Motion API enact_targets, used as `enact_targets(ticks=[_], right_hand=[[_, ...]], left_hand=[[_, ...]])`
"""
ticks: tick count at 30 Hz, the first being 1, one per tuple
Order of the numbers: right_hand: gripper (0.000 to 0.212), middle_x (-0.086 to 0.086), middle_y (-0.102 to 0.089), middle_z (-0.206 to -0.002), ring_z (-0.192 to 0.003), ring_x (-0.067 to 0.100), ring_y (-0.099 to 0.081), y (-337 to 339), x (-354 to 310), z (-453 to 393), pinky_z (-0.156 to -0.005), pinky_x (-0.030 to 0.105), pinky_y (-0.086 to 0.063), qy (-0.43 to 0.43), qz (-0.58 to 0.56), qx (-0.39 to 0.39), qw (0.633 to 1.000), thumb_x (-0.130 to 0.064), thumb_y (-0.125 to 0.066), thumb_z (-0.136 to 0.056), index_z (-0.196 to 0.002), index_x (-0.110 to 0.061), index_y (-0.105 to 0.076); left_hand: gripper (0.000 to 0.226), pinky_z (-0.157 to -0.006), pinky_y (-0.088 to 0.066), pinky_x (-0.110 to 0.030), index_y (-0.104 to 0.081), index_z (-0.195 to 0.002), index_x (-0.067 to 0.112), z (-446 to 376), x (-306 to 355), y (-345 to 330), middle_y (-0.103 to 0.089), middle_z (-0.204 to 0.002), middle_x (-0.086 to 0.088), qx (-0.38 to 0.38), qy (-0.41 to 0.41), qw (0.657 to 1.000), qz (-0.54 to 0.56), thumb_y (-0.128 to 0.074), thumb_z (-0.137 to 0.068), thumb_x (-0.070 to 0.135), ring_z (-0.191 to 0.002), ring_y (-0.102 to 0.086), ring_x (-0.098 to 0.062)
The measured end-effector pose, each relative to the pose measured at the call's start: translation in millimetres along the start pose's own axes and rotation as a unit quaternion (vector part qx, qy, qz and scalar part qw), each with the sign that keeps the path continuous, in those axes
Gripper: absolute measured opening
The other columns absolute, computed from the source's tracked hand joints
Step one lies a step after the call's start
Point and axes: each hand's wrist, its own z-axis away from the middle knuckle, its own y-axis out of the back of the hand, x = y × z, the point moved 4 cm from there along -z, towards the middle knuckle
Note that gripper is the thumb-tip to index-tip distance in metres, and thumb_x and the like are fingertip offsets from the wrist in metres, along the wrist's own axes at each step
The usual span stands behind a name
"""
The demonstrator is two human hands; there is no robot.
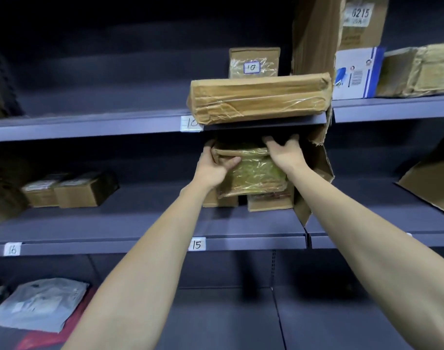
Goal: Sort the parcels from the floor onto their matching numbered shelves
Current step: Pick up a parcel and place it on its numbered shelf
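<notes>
A tape-wrapped brown parcel (256, 173) lies on top of two small boxes (269, 202) on the shelf tagged 15 (197, 244). My left hand (213, 165) grips its left end, thumb curled over the top. My right hand (283, 150) holds its far right top edge, fingers reaching behind it. Directly above, on the shelf tagged 10 (189, 123), rests a long flat taped parcel (259, 98), with a small parcel marked 10 (252, 63) standing behind it.
A torn cardboard divider (314, 173) stands right of the parcel. Two small boxes (69, 189) sit at the left of the shelf with tag 16 (12, 249). Grey poly mailers (39, 303) lie on the bottom shelf. More boxes (392, 69) fill the upper right shelf.
</notes>
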Motion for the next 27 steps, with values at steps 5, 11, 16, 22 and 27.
enact_targets(ticks=[5, 11, 16, 22, 27], right_hand=[[0.121, 0.013, -0.041, -0.149, -0.133, 0.028, -0.045, 1, 30, -5, -0.112, 0.041, -0.038, -0.041, -0.048, -0.023, 0.998, -0.063, -0.076, -0.068, -0.15, -0.001, -0.013], [0.093, 0.015, -0.045, -0.145, -0.133, 0.032, -0.044, -11, 39, -13, -0.11, 0.038, -0.037, -0.021, -0.019, -0.008, 1.0, -0.06, -0.066, -0.082, -0.144, -0.001, -0.03], [0.093, 0.022, -0.043, -0.145, -0.132, 0.036, -0.045, -11, 37, -8, -0.108, 0.038, -0.038, -0.025, 0.045, -0.008, 0.999, -0.059, -0.058, -0.089, -0.146, 0.004, -0.021], [0.086, 0.025, -0.032, -0.152, -0.138, 0.039, -0.036, -7, 37, 30, -0.112, 0.041, -0.03, -0.028, 0.116, -0.018, 0.993, -0.052, -0.05, -0.096, -0.152, 0.002, -0.013], [0.068, 0.024, -0.026, -0.146, -0.133, 0.043, -0.03, -5, 26, 69, -0.107, 0.045, -0.029, -0.065, 0.175, -0.016, 0.982, -0.035, -0.051, -0.098, -0.145, 0.003, -0.021]], left_hand=[[0.081, -0.105, -0.042, -0.039, -0.03, -0.143, 0.021, -15, 0, -23, -0.053, -0.135, -0.005, 0.025, 0.018, 0.994, -0.105, -0.076, -0.081, 0.044, -0.125, -0.051, -0.027], [0.082, -0.108, -0.038, -0.046, -0.027, -0.144, 0.019, -23, -2, -21, -0.03, -0.148, -0.015, 0.042, 0.027, 0.987, -0.152, -0.073, -0.082, 0.048, -0.131, -0.044, -0.037], [0.079, -0.103, -0.041, -0.042, -0.019, -0.15, 0.013, -8, 2, -25, -0.042, -0.144, -0.012, 0.063, 0.02, 0.983, -0.169, -0.066, -0.091, 0.038, -0.128, -0.047, -0.036], [0.077, -0.105, -0.036, -0.046, -0.012, -0.153, 0.011, 34, -5, -7, -0.039, -0.147, -0.015, 0.04, 0.066, 0.966, -0.247, -0.056, -0.096, 0.038, -0.134, -0.037, -0.035], [0.052, -0.103, -0.035, -0.043, -0.034, -0.14, 0.007, 66, 2, 6, -0.032, -0.142, -0.019, -0.021, 0.099, 0.928, -0.36, -0.046, -0.099, 0.037, -0.13, -0.034, -0.035]])
